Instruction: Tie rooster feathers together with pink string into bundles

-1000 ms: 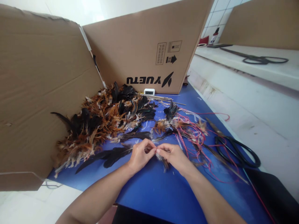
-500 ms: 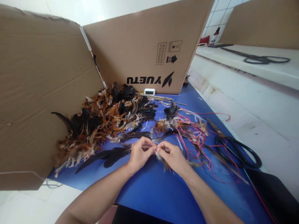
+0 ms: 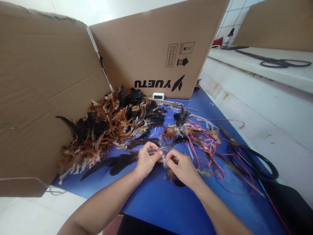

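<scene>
Over the middle of the blue tabletop (image 3: 156, 202), my left hand (image 3: 148, 161) and my right hand (image 3: 183, 168) meet fingertip to fingertip. Both are closed in a pinch at the pale quill end of a small feather bundle (image 3: 168, 173). A bit of pinkish red shows at the pinched end, too small to make out clearly. The bundle's brown and dark plumes hang down under my right hand, which partly hides them. Left of my hands lie long black feathers (image 3: 119, 164). To the right is a tangle of pink string (image 3: 207, 142) mixed with loose feathers.
A large pile of brown and black feathers (image 3: 117, 120) lies against cardboard panels (image 3: 144, 52). A small white digital display (image 3: 158, 96) and thin sticks (image 3: 171, 102) are behind. Black-handled scissors (image 3: 259, 161) rest at right; another pair of scissors (image 3: 278, 62) lies on the ledge.
My right fingertips have drawn slightly away from my left ones, and more of the bundle's pale end and a dark plume now show. The view has shifted slightly.
</scene>
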`<state>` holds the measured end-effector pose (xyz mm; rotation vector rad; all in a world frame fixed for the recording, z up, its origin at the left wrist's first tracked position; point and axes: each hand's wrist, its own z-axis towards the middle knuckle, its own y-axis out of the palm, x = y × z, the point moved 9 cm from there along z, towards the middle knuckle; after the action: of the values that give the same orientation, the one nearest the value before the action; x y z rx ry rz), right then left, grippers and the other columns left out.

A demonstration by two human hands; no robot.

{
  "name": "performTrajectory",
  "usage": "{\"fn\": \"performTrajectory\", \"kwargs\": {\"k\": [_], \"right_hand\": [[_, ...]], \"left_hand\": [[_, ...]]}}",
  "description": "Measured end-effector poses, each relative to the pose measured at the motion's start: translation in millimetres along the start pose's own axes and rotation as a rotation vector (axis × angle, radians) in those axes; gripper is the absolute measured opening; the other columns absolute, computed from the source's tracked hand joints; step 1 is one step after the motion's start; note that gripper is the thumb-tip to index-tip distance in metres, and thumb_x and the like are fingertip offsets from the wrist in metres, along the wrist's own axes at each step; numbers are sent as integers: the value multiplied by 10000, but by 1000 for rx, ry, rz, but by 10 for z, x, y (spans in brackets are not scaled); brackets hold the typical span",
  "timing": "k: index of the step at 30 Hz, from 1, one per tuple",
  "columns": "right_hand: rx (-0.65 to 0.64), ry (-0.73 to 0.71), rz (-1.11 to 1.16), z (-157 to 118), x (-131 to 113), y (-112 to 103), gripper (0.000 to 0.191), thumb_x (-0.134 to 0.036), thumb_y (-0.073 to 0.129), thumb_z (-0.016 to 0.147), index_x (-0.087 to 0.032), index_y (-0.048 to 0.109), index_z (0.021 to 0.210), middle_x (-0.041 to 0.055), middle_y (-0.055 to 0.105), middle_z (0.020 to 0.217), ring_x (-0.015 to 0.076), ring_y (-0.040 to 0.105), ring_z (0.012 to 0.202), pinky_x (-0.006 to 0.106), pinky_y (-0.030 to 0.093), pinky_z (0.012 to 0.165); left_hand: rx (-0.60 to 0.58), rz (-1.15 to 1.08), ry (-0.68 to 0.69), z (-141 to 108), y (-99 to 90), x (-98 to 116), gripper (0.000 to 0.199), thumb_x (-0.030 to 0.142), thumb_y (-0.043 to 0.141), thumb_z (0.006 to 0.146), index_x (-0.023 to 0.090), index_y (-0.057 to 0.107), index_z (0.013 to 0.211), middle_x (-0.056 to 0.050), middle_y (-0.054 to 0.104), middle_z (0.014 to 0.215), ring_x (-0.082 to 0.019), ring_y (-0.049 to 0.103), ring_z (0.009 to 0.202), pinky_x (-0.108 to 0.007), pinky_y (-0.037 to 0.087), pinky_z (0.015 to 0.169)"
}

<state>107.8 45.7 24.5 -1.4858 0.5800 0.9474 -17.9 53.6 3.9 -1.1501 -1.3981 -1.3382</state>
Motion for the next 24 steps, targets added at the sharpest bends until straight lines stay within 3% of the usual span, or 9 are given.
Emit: {"fn": "performTrajectory", "kwargs": {"k": [15, 19, 24], "right_hand": [[-58, 71, 56, 0, 95, 81, 80, -239, 486, 730, -205, 507, 662, -47, 536, 553, 118, 518, 515, 231, 374, 533], [-92, 72, 159, 11, 134, 129, 84, -249, 493, 742, -199, 508, 676, -52, 514, 549, 103, 484, 498, 218, 344, 499], [-142, 122, 363, 12, 188, 239, 183, -382, 520, 785, -199, 525, 776, -63, 512, 523, 86, 437, 440, 209, 311, 451]], "left_hand": [[68, -153, -19, 24, -61, -42, 313, 260, 746, 641, 146, 481, 762, 10, 573, 728, -153, 652, 676, -260, 549, 578], [84, -145, 3, 33, -82, -25, 302, 259, 740, 645, 148, 485, 760, 6, 580, 739, -160, 656, 677, -257, 539, 571], [125, -98, 49, 42, -121, 15, 279, 248, 727, 657, 149, 482, 746, 4, 584, 722, -160, 656, 664, -239, 517, 562]]}}
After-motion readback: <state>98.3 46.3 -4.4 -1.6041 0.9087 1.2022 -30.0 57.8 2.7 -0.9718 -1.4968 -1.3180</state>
